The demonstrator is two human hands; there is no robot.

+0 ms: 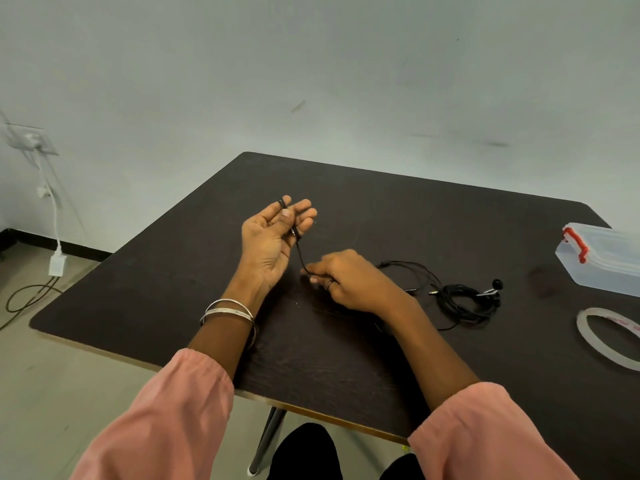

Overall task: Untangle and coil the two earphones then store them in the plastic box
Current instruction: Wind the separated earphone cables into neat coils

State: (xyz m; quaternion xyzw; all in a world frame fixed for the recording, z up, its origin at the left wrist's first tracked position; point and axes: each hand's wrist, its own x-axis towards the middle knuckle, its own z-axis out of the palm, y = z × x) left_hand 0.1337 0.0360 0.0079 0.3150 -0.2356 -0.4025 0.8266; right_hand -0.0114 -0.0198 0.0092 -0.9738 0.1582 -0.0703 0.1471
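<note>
My left hand (pixel 273 237) is raised palm up over the dark table (pixel 194 282), its thumb pinning the end of a black earphone cable (pixel 300 256) against the fingers. That cable runs down to my right hand (pixel 346 280), which pinches it just above the tabletop. From under the right hand the cable trails to the right. A second black earphone (pixel 465 299) lies loosely coiled on the table right of my right hand, one earbud sticking up. The clear plastic box (pixel 602 258) with red clasps, lid on, stands at the right edge.
A ring of clear tape (pixel 588 336) lies at the right, nearer than the box. A white charger and cables (pixel 57 263) hang from the wall socket at the far left and reach the floor. The table's near edge runs below my forearms.
</note>
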